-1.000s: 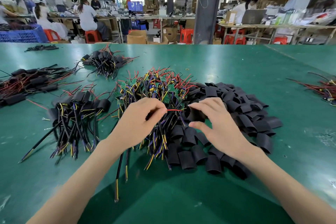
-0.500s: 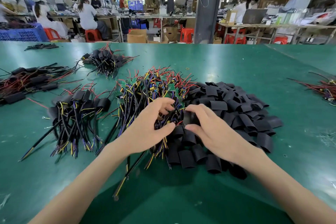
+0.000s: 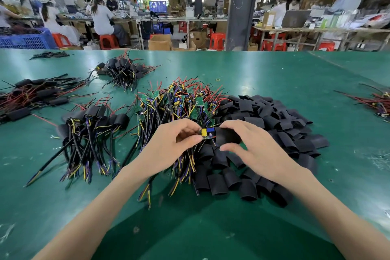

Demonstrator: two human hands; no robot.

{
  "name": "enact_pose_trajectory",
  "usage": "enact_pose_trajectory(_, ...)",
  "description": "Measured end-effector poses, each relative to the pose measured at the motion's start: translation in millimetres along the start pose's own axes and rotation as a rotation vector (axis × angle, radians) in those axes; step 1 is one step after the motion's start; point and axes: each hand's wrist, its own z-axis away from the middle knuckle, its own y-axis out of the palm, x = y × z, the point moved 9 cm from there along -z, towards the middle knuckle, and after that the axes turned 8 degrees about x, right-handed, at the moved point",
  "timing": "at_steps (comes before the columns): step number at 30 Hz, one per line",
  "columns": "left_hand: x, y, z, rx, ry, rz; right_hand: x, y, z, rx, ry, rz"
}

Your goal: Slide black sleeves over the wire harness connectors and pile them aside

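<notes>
Left hand (image 3: 175,143): we pinch a board (image 3: 206,133) between thumb and fingers, above the harness pile (image 3: 179,107).
Right hand (image 3: 255,150): we hold a sleeve (image 3: 228,137) between thumb and forefinger, its mouth at the board's end.
Sleeve pile (image 3: 274,116): right of the harness pile.
Sleeved pile (image 3: 92,120): left, on the table (image 3: 274,74).

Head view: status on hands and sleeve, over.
Left hand pinching board. Right hand holding black sleeve. Board at sleeve mouth, not yet inside. Nothing between them.

Green table (image 3: 274,74): bare harness pile (image 3: 179,107), black sleeves heap (image 3: 278,124), sleeved bundles (image 3: 92,124).
</notes>
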Motion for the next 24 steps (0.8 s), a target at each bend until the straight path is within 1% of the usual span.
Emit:
enact_pose_trajectory(7,-1.1,4.0,0.4,0.005,0.019,-0.016,4.9,-0.1,0.5,-0.015,-0.004,-0.036)
enact_pose_trajectory(13,-5.1,8.2,1.9,-0.018,0.055,-0.057,13.3,6.9,-0.6,-0.002,-0.064,-0.005)
enact_pose_trajectory(20,-5.6,10.5,3.2,-0.004,0.05,-0.018,16.7,11.8,-0.3,0.011,-0.095,-0.009)
enact_pose_trajectory(24,-0.9,12.2,2.2,0.029,-0.002,-0.015,20.9,13.7,-0.8,0.033,-0.133,0.025)
